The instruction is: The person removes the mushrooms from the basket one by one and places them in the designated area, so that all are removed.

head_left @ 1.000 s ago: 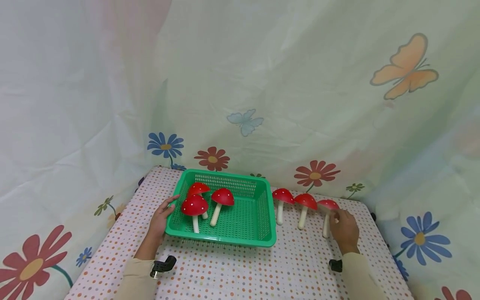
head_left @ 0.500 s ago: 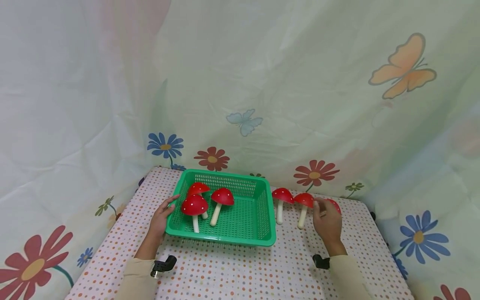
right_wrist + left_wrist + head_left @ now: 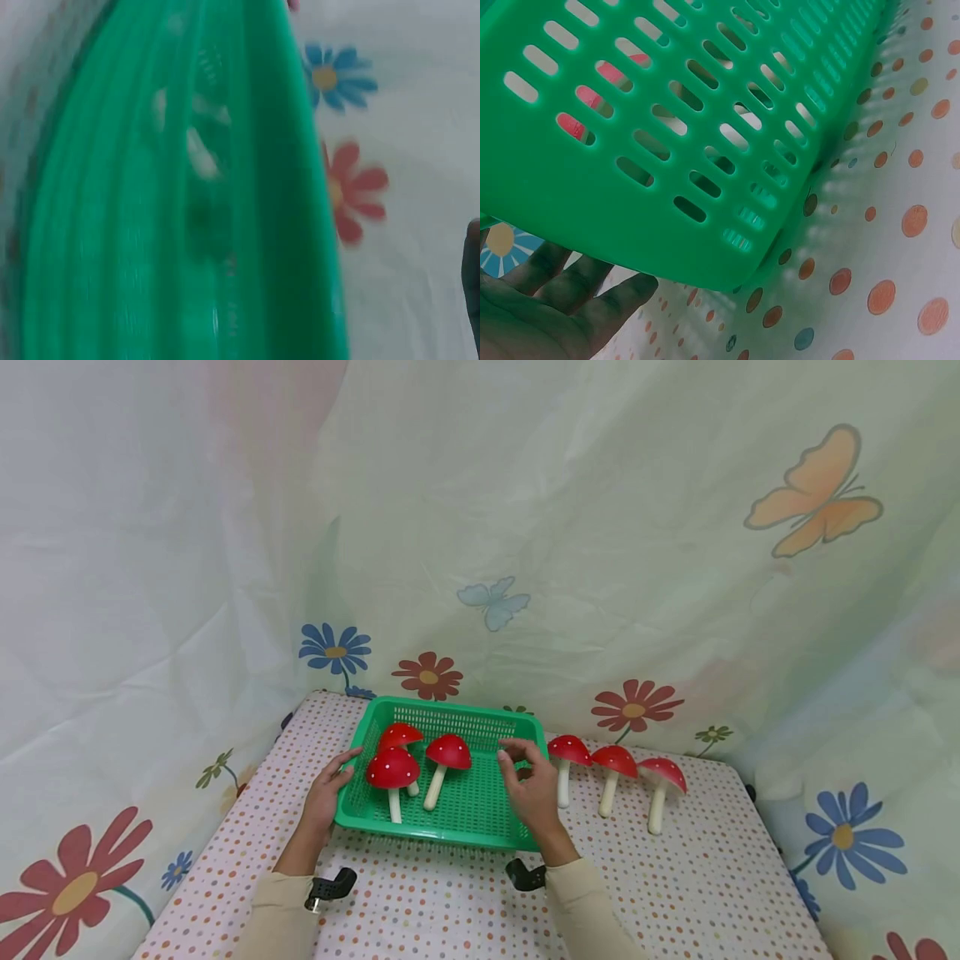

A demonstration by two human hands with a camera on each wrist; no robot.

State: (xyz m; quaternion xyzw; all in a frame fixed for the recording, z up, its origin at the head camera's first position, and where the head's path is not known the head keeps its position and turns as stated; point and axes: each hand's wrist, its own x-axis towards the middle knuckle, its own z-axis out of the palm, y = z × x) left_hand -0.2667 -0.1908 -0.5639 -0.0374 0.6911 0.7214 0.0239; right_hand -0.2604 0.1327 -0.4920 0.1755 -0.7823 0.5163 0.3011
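A green plastic basket (image 3: pixel 480 842) with slotted sides holds three red toy mushrooms with white dots and pale stems, among them a front one (image 3: pixel 393 768) and one lying to its right (image 3: pixel 448 752). My left hand (image 3: pixel 321 802) lies along the basket's left side, its fairly straight fingers at the wall, as the left wrist view also shows. Above the basket's right end is my right hand (image 3: pixel 536 793), fingers loosely bent with nothing between them. Only a dark fingertip (image 3: pixel 472 277) shows in the right wrist view, which is blurred.
Three more mushrooms lie in a row right of the basket: one near its wall (image 3: pixel 570 750), a middle one (image 3: pixel 615 762) and a right one (image 3: pixel 663 772). A dotted cloth (image 3: pixel 465 902) covers the table. Flowered sheeting (image 3: pixel 570 568) hangs behind and at both sides.
My right hand has moved left from the rightmost mushroom, past the other two, to above the basket's right end. That row of mushrooms still lies there. My left hand stays at the basket.
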